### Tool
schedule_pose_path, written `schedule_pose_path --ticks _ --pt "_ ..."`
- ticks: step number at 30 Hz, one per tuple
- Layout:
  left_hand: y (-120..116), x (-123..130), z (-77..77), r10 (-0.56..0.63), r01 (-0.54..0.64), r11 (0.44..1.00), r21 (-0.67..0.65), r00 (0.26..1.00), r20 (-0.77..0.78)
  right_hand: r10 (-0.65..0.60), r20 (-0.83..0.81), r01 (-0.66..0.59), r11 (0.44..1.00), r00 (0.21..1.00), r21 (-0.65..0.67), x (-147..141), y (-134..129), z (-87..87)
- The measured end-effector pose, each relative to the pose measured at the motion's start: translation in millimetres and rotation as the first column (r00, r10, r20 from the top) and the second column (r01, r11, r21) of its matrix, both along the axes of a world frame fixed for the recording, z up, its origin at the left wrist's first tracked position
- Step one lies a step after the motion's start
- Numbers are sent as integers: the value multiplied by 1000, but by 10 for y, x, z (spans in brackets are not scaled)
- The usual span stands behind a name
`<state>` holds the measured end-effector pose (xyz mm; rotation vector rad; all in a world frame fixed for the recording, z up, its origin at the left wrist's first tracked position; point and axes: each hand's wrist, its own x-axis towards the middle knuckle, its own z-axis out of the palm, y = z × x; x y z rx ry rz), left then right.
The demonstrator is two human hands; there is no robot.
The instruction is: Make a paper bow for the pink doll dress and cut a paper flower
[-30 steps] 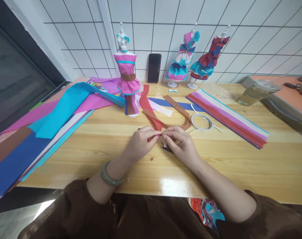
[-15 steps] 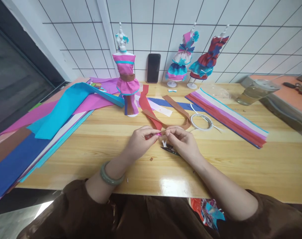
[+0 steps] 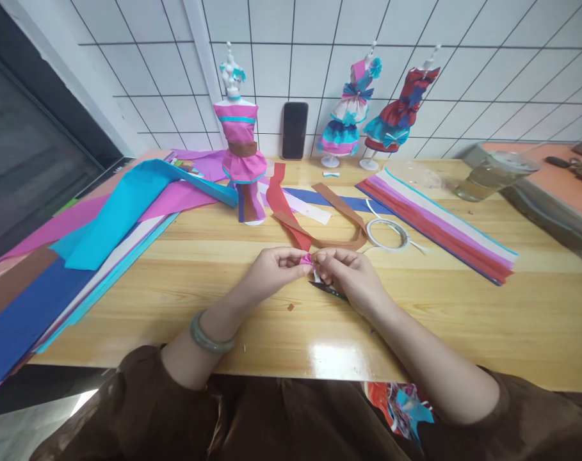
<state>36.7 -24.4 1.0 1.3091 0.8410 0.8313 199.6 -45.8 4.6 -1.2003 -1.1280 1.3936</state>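
Between my fingertips is a small pink paper bow (image 3: 306, 259), partly hidden by the fingers. My left hand (image 3: 271, 272), with a green bangle on the wrist, pinches its left side. At its right side the fingers of my right hand (image 3: 351, 275) are pressed together, with a bit of brown showing by them. Dark-bladed scissors (image 3: 328, 289) lie on the table, partly under my right hand. Just beyond my hands lie a red paper strip (image 3: 291, 227) and a curled brown paper strip (image 3: 341, 243). A roll of white tape (image 3: 387, 234) rests to their right.
Layered coloured paper (image 3: 79, 282) spreads over the left side. A dressed mannequin (image 3: 242, 147) stands behind it; two more stand at the wall beside a phone (image 3: 295, 131). A striped paper stack (image 3: 435, 224) and a cup (image 3: 495, 176) are on the right.
The pink bow shows more between my fingertips now. My right hand has shifted slightly, covering more of the scissors; the camera view has moved a little.
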Motion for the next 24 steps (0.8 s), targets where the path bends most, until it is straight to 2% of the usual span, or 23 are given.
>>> schedule_pose_path --ticks 3,7,16,24 --pt "-12 4 16 13 -9 997 75 998 -58 14 88 -18 999 996 51 -5 -16 13" --pt "-17 -2 37 64 -47 986 162 993 -99 29 118 -35 998 993 53 -28 -40 60" --pt "-14 -1 26 75 -73 995 68 996 -41 32 -18 -32 999 999 -12 -29 -32 47" --pt "-24 -2 39 25 -24 999 34 999 -29 31 26 -31 999 999 23 -39 -62 74"
